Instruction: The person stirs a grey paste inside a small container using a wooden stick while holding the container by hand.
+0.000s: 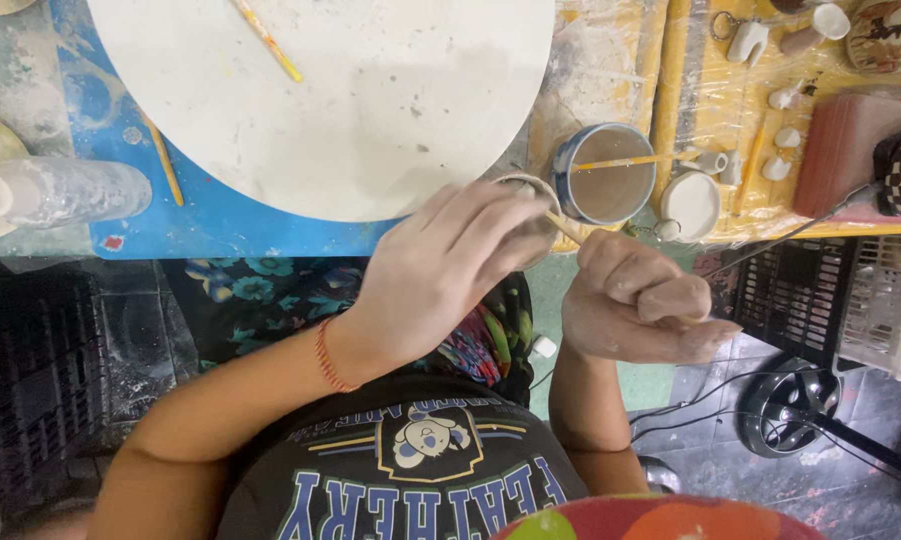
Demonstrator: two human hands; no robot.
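Small round cup (530, 205) — centre of the frame, just below the edge of the big white disc; your left hand (435, 270) wraps over it, fingers curled around its rim and side, hiding most of it.

Thin wooden brush (562, 228) — your right hand (640, 305), right of centre, pinches its handle in a closed fist, and the tip slants up-left to the cup's mouth.

Blue-rimmed mug (603, 172) — just right of the cup, holding brownish liquid, with another brush lying across its rim.

White lid (690, 205) — just right of the mug.

Large white round disc (370, 100) — upper centre, dusty, one yellow brush (268, 40) lying on it.

Blue table surface (220, 220) — under the disc; a second brush (163, 160) lies at upper left.

Small white clay pieces (775, 135) — upper right, on yellow plastic sheeting.

Red thread bracelet (327, 358) — on your left wrist.
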